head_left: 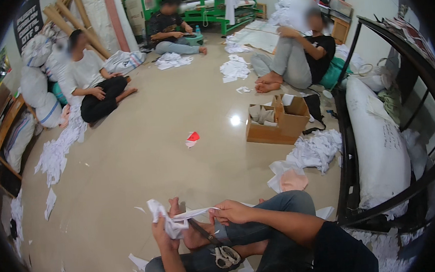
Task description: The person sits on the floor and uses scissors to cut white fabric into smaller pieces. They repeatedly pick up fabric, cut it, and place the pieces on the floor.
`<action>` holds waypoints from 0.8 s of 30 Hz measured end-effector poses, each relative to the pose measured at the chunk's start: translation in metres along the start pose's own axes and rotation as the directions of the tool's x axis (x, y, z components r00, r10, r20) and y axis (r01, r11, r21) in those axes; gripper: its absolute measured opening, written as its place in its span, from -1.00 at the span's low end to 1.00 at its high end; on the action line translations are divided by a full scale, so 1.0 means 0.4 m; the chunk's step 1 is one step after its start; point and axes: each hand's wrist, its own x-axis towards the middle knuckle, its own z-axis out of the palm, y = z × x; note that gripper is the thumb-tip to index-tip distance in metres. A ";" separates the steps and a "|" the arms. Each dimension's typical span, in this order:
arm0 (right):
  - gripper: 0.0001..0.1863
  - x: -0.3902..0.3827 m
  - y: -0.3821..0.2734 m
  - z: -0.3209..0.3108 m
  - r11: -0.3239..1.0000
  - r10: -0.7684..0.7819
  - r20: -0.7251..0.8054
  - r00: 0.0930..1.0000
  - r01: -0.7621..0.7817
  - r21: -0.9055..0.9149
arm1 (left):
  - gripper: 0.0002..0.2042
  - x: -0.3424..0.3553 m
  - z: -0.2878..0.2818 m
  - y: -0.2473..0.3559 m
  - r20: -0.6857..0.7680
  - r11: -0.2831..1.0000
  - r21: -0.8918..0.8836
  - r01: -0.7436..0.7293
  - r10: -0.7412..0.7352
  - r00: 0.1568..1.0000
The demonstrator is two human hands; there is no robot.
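I sit cross-legged with white cloth (173, 225) in both hands. My left hand (165, 233) is closed on a bunched part of it at lower centre. To the right, my right hand (228, 212) pinches a narrow band of the same cloth, stretched sideways between the two hands. Large scissors (227, 256) with pale handles lie over my bare foot and leg just below the cloth, their dark blade pointing up toward it. Small white scraps (138, 260) lie on the floor beside my legs.
Three other people (92, 89) (169, 34) (312, 55) sit on the floor. A cardboard box (277, 127), cloth heaps (314, 151) and a red-and-pink piece (193, 138) lie ahead. A black metal rack (346, 168) with a long white sack (377, 146) is at right; bundles (46, 106) line the left.
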 end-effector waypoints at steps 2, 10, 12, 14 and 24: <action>-0.38 -0.007 -0.014 -0.018 0.995 -0.036 -0.051 0.998 0.041 0.093 | -0.73 0.053 -0.126 0.007 0.114 0.991 -0.133 -0.004 0.020 0.993; -0.37 -0.001 -0.023 -0.039 0.965 -0.080 -0.456 0.886 0.184 0.188 | -0.69 0.187 -0.476 0.150 -0.330 0.925 -0.107 -0.363 0.312 0.891; -0.41 0.014 -0.015 -0.055 0.951 -0.118 -0.541 0.833 0.252 0.179 | -0.52 0.192 -0.508 0.168 -0.442 0.888 0.205 -0.411 0.459 0.771; -0.47 -0.007 -0.037 -0.044 0.925 -0.327 -0.563 0.759 0.136 -0.354 | -0.32 0.194 -0.489 0.155 -0.532 0.647 0.757 0.091 0.530 0.660; -0.52 -0.028 -0.019 0.016 0.886 -0.325 -0.050 0.944 0.285 -0.366 | -0.33 -0.046 0.067 -0.042 0.601 0.573 0.672 -0.470 -0.051 0.797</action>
